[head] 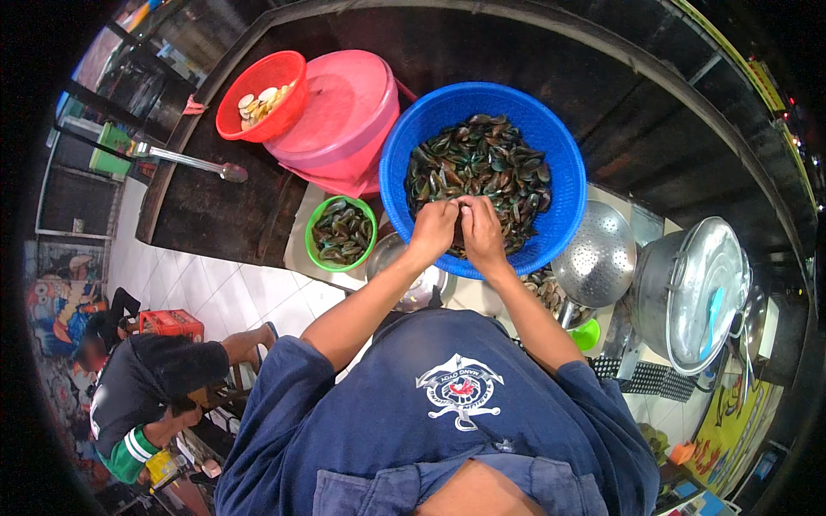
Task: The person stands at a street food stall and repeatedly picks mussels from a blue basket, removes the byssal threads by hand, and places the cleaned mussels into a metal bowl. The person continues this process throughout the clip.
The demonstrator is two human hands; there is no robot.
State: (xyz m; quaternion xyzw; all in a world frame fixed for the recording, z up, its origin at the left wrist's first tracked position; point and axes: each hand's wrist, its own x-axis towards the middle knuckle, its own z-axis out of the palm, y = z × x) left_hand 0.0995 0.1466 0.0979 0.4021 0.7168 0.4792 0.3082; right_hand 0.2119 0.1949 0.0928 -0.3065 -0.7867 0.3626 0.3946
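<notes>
A large blue plastic basin (561, 148) holds a heap of green mussels (484, 155). Over its near part my left hand (435, 226) and my right hand (479, 229) meet, fingertips close together. Both have curled fingers around something small and dark, probably a mussel, mostly hidden by the fingers. To the left of the basin stands a small green basket (310, 242) with more mussels in it. A metal bowl or lid (419, 290) lies partly under my left forearm.
Behind left, a red basket (226, 119) of clams rests against a pink lidded tub (348, 97). On the right are a perforated metal skimmer (594, 251), shellfish below it, and a large lidded aluminium pot (658, 297). Tongs (187, 161) hang at left. A person (155, 374) sits lower left.
</notes>
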